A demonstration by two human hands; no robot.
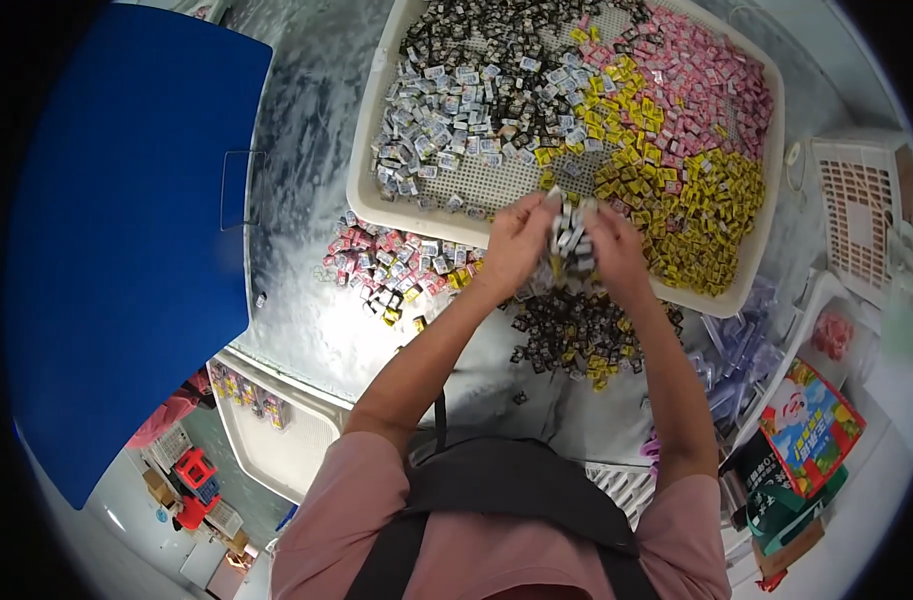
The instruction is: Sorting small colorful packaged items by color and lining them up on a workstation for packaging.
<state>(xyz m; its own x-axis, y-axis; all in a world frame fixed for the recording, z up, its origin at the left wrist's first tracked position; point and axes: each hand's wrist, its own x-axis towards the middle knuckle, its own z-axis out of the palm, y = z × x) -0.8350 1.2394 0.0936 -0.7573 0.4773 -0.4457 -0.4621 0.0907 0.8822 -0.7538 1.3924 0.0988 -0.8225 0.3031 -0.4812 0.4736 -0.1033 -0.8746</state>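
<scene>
Big tray [416, 222]: little pieces [711, 215] heaped — black, white, pink, yellow.
Left hand [519, 240], right hand [618, 250]: grips narrow, around a whitish cluster [570, 243].
Smaller tray [296, 440]: colourful packs [248, 398].

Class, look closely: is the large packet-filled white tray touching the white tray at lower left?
Apart. The head view plainly shows grey tabletop between the large packet-filled white tray and the lower-left white tray.

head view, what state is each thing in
left hand, curled at white packets, grip unclear
right hand, curled on their other side, grip unclear
large tray, loaded with packets sorted roughly by colour, some floor bare
dark packets, loose in a heap outside it
small tray, mostly bare
</scene>
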